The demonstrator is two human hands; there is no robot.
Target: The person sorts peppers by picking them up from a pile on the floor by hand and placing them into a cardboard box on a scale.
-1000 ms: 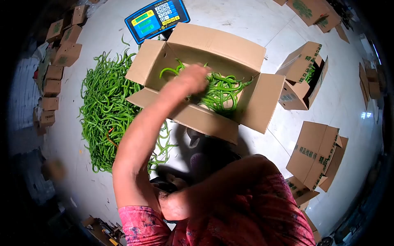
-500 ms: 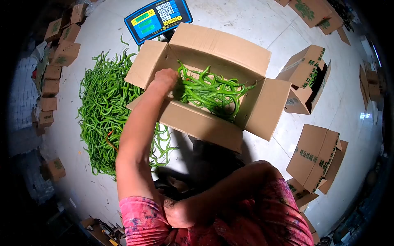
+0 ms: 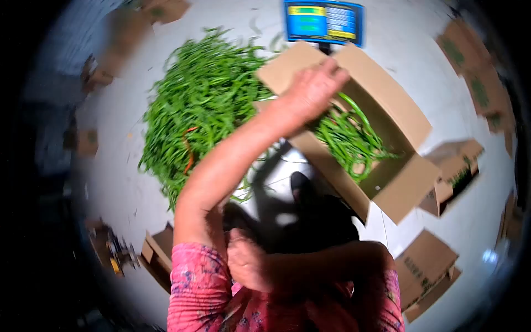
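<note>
The left hand, fingers bent, is over the left end of the cardboard box; green chilies inside lie rightward, bodyward; I cannot tell what its grip holds.

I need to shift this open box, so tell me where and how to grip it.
Take the open box from outside, one palm against each long wall, below the flaps: the flaps splay outward and would probably fold, while the long walls run straight and should hold better.
</note>
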